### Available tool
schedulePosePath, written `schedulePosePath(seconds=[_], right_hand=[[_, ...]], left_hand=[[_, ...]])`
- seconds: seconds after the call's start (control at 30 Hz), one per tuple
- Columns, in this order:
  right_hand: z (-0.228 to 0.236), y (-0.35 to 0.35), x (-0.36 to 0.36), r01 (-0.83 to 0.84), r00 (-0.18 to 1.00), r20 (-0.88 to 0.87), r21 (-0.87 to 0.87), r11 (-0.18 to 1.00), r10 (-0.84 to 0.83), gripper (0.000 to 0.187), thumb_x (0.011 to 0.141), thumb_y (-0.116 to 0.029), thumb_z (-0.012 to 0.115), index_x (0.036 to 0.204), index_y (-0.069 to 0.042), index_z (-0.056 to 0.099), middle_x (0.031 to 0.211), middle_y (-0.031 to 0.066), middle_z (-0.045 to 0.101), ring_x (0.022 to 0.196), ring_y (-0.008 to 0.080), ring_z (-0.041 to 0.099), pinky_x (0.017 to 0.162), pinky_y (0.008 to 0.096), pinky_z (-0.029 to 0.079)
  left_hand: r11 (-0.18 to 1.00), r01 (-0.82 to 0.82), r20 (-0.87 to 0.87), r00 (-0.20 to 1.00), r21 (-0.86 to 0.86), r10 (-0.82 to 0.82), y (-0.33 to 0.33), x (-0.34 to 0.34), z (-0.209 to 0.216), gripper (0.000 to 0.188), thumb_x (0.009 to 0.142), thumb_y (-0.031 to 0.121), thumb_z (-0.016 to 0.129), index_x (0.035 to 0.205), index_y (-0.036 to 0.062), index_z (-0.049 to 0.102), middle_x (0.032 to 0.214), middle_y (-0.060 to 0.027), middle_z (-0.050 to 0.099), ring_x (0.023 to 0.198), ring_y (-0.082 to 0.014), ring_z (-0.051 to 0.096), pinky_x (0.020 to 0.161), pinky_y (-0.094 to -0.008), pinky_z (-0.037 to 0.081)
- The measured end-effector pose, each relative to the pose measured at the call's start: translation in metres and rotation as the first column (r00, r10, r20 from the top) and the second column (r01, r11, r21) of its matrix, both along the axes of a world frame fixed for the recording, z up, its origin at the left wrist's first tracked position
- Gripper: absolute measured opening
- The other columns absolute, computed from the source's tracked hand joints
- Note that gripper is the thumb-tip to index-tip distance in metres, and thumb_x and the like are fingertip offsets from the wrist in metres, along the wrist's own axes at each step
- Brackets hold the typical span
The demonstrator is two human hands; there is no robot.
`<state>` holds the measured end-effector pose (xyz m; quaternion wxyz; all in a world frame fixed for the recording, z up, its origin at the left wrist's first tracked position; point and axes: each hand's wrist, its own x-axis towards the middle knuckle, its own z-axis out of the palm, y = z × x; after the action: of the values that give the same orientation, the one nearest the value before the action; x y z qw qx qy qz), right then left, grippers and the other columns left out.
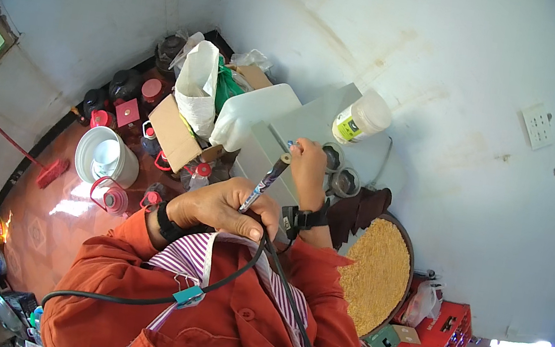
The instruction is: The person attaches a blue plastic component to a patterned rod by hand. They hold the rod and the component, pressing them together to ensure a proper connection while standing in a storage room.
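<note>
Patterned tube point(266, 185), clamped in the left hand point(233, 208)
It is slanting up toward the right hand point(308, 172), whose grip I cannot tell.

Honestly couldn't make out any full wording in there. The round white plastic jar point(370, 114) on the far side, a bit right, had a yellow-green label point(349, 128) with tiny dark print. The red plastic crate point(445, 336) at near right showed small pale lettering, and the slim silver-and-dark tube point(266, 185) mid-scene carried markings too small to read.
</note>
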<state>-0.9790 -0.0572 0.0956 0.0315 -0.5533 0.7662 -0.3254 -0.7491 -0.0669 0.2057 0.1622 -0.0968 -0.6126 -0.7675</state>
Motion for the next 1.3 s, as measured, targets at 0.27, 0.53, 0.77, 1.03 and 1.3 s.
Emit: schedulePosePath(seconds=[0.27,0.53,0.77,1.03,1.3], right_hand=[[-0.008,-0.062,-0.022,0.013,0.912,-0.387,0.364,0.931,0.138,0.013,0.082,-0.011,0.056,0.079,-0.003,0.066,0.086,0.0173,0.065,0.082,0.0366,0.062,0.07,0.0439,0.05],[-0.017,-0.07,-0.028,0.13,0.931,-0.36,0.475,0.87,0.057,0.017,0.08,-0.016,0.061,0.078,-0.001,0.068,0.086,0.0198,0.066,0.081,0.0388,0.063,0.072,0.0461,0.051],[-0.004,-0.069,-0.027,0.147,0.936,-0.348,0.509,0.848,0.046,0.019,0.08,-0.017,0.064,0.084,0.001,0.067,0.09,0.021,0.066,0.089,0.0381,0.062,0.076,0.0445,0.051],[0.118,-0.027,0.01,-0.048,0.982,0.186,0.138,0.989,0.021,0.02,0.079,-0.008,0.065,0.096,0.002,0.066,0.085,0.0157,0.066,0.074,0.0271,0.062,0.063,0.0332,0.048],[0.252,0.025,0.09,-0.694,0.69,0.162,-0.126,0.708,0.705,0.018,0.069,-0.008,0.074,0.086,-0.003,0.07,0.08,0.0091,0.066,0.066,0.0215,0.063,0.058,0.0288,0.05]], left_hand=[[0.996,0.0,-0.055,0.998,0.095,0.005,-0.036,0.009,-0.008,0.028,0.084,0.027,0.07,0.088,-0.0013,0.068,0.081,-0.0114,0.066,0.077,-0.0252,0.061,0.073,-0.0361,0.046],[0.983,0.047,-0.06,0.998,0.175,-0.037,-0.064,0.011,-0.016,0.023,0.084,0.02,0.071,0.09,-0.0016,0.068,0.086,-0.0113,0.066,0.079,-0.0214,0.06,0.071,-0.0321,0.045],[0.979,0.093,-0.11,0.991,0.18,-0.074,-0.078,0.005,-0.016,0.019,0.085,0.014,0.069,0.092,-0.0034,0.068,0.086,-0.0106,0.066,0.075,-0.016,0.058,0.065,-0.0276,0.044],[0.973,0.095,-0.008,0.995,0.212,-0.096,-0.091,0.009,-0.002,0.022,0.085,0.017,0.069,0.092,-0.0044,0.067,0.083,-0.0112,0.063,0.064,-0.0125,0.054,0.053,-0.0237,0.04],[0.987,0.145,-0.121,0.983,0.068,-0.136,-0.091,-0.006,-0.003,0.024,0.087,0.02,0.069,0.094,-0.0025,0.067,0.083,-0.0041,0.064,0.076,-0.0094,0.057,0.067,-0.0245,0.046]])
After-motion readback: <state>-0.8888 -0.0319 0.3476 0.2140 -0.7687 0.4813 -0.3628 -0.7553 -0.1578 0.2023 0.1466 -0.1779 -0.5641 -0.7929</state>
